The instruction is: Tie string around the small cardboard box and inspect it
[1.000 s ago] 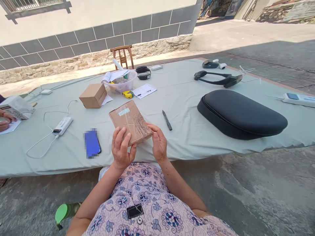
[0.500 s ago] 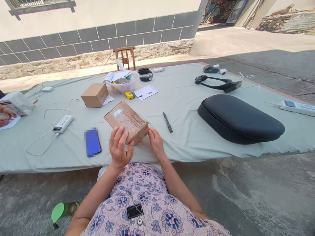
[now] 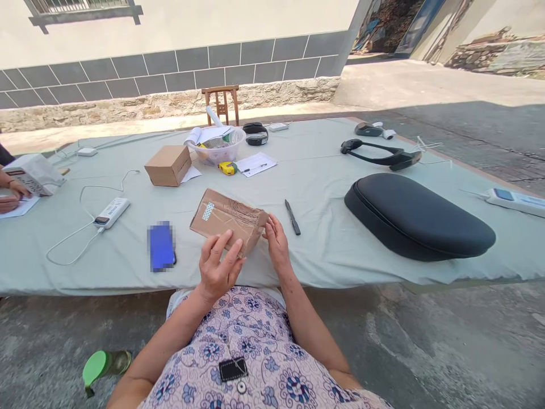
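A taped brown cardboard box (image 3: 230,218) with a small patterned label lies tilted between my hands, just above or on the table's near side; I cannot tell whether it touches the cloth. My left hand (image 3: 221,264) grips its near edge, fingers on top and thumb at the side. At the box's right end, which is creased, my right hand (image 3: 276,241) has its fingers closed on the edge. A black pen (image 3: 292,217) lies to the right of the box, and a phone (image 3: 162,247) with a blurred blue screen lies to the left.
Behind stand another cardboard box (image 3: 167,166) and a plastic basket (image 3: 219,152) with papers. A yellow tape measure (image 3: 227,168) lies near a paper sheet (image 3: 256,164). On the right is a large black case (image 3: 419,216); at left, a power bank (image 3: 111,213) and another person's hands (image 3: 15,193).
The box has turned counterclockwise and shifted slightly right, with both hands moving along with it. My view has tilted slightly.
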`<action>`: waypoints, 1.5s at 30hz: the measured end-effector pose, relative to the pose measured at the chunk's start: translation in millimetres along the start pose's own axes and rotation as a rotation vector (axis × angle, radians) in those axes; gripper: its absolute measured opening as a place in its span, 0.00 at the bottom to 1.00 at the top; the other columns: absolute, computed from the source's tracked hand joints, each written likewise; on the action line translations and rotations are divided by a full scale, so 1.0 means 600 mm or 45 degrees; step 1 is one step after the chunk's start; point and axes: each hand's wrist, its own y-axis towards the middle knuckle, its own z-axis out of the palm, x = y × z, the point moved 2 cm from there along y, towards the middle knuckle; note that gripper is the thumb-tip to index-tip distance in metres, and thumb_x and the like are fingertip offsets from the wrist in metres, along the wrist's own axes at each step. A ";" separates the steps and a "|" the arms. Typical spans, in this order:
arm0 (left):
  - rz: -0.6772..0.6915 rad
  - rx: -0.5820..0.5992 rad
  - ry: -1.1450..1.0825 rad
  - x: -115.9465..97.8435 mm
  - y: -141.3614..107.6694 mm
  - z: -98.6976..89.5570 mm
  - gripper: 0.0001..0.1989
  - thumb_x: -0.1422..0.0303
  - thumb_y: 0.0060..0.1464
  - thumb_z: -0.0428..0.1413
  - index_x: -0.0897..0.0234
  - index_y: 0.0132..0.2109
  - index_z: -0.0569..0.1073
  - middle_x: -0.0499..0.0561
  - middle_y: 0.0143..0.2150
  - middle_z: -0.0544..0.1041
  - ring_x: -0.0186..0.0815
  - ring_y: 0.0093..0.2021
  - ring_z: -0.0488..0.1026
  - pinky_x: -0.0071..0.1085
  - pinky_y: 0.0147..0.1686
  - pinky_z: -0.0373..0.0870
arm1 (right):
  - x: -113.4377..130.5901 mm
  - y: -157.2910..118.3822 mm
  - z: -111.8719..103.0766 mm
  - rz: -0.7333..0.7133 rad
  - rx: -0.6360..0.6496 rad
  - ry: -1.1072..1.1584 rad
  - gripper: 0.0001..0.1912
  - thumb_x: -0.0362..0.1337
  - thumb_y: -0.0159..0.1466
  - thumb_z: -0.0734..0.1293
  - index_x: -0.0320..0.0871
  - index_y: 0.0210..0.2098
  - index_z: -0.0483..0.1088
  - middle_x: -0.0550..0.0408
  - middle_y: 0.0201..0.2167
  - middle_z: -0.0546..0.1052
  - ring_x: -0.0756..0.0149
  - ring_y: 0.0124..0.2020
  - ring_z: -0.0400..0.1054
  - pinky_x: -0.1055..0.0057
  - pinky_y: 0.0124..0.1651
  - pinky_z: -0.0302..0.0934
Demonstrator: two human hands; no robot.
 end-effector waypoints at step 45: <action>-1.417 0.206 -0.790 0.079 -0.074 0.065 0.45 0.50 0.60 0.57 0.49 0.74 0.40 0.61 0.75 0.52 0.50 0.71 0.59 0.44 0.56 0.72 | 0.118 0.043 0.039 -0.315 0.042 -0.170 0.22 0.46 0.65 0.63 0.48 0.57 0.64 0.49 0.59 0.72 0.59 0.60 0.65 0.58 0.65 0.58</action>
